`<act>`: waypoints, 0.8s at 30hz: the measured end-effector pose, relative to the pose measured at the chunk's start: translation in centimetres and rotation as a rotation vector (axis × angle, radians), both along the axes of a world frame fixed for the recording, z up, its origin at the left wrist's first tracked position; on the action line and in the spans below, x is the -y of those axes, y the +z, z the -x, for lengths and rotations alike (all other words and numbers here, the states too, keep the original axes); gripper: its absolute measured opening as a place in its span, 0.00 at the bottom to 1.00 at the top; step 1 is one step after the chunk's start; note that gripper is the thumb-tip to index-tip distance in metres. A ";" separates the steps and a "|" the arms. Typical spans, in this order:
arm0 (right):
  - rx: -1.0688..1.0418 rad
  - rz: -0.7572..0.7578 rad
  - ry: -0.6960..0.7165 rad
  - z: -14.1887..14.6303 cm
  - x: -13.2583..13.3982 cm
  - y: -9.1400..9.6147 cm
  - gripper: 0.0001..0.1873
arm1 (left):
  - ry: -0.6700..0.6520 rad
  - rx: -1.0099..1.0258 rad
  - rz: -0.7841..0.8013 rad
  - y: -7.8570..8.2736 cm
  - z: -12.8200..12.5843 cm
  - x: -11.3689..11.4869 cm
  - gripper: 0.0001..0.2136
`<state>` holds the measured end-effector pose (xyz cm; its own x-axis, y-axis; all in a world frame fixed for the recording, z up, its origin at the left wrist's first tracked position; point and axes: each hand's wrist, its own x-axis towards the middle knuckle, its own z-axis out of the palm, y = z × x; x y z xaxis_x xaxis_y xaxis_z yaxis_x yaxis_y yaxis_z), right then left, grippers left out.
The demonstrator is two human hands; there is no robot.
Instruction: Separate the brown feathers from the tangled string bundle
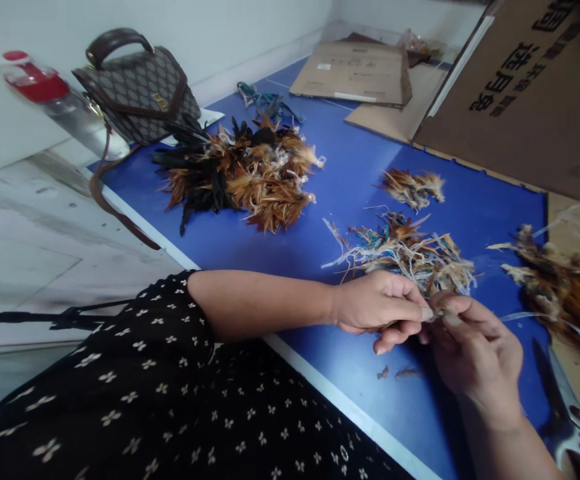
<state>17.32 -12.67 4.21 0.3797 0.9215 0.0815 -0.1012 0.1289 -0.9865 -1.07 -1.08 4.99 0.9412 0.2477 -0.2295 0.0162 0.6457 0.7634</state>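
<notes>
Brownish tuft (441, 311) pinched, left hand (383, 303) outstretched, right hand (483, 353) bent inward

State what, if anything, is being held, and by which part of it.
A small brownish piece, pinched at the fingertips of the left grip and right grip; which part of it cannot be told.

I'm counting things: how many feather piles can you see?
4: the biggest pile beside the handbag, a small pile near the cardboard, a stringy pile just beyond the left hand, and a cut-off pile at the right edge. More may be hidden.
</notes>
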 end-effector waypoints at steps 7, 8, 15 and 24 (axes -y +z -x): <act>0.089 -0.042 -0.187 -1.3 0.5 0.1 0.12 | 0.093 0.023 -0.025 -0.1 -0.1 -0.6 0.17; 0.160 -0.033 -0.199 -1.0 0.7 -0.1 0.10 | 0.107 0.017 -0.028 -0.1 -0.2 -0.6 0.16; 0.486 -0.042 -0.212 0.4 0.6 -0.7 0.15 | 0.115 -0.037 -0.073 0.2 -0.3 -0.2 0.12; 0.466 -0.013 -0.191 0.5 0.4 -1.1 0.18 | 0.175 -0.019 -0.155 -0.7 -0.8 0.5 0.13</act>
<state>16.80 -13.11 3.10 0.4618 0.8369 0.2939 0.3767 0.1150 -0.9192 -0.29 -1.57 4.25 0.8766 0.4407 -0.1933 -0.0707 0.5153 0.8541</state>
